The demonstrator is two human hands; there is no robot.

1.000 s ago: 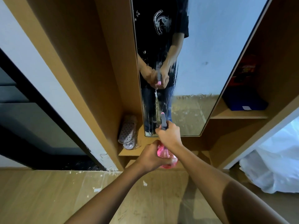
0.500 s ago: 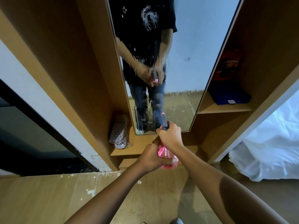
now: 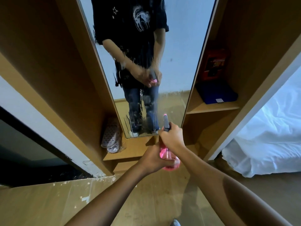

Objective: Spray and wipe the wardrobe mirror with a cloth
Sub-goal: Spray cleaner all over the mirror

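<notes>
A tall mirror (image 3: 175, 54) is set into the wooden wardrobe, its lower half streaked with wet spray runs. I hold a pink spray bottle (image 3: 169, 160) in front of it, with the grey nozzle pointing at the glass. My right hand (image 3: 172, 137) grips the bottle's neck and trigger. My left hand (image 3: 154, 159) wraps around the bottle's round body from the left. The mirror reflects a person in a dark shirt and jeans holding the same bottle. No cloth is in view.
A pair of perforated slippers (image 3: 111, 136) in plastic leans on the low shelf left of the mirror. A blue box (image 3: 215, 93) and a red item (image 3: 213, 64) sit on the right shelf. A white-sheeted bed (image 3: 268, 136) lies at right. Paint-flecked wooden floor (image 3: 48, 201) is below.
The view has tilted up and shifted, so more of the mirror shows. The hands and bottle have moved slightly right, keeping the same grip.
</notes>
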